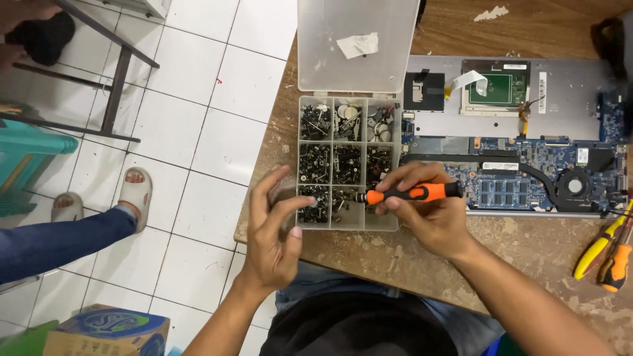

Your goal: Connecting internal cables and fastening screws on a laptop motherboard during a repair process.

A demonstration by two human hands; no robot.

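Fingers of the right hand (432,221) are closed around an orange-and-black precision screwdriver (412,193), held nearly level, handle pinched between thumb and fingertips. Its tip is pointed left, just past the fingertips, over the bottom row of a clear plastic compartment box (347,163) packed with small dark screws and parts. Left hand (273,234) is held open and empty, palm turned toward the box, fingers spread and slightly curled; thumb and index tip are set just beside the box's lower-left compartment, contact cannot be confirmed. Box lid (353,43) is swung open, lying beyond the fingers on the far side. An opened laptop chassis (521,132), with blue circuit board and round fan exposed, is laid right of the right-hand fingers, touching the box's side. All of it is rested on a worn wooden table (527,244). Yellow and orange-handled tools (610,254) are lying well apart, at the far right. Another person's sandalled foot (135,191) is seen on the white floor tiles, far left of the left fingers.
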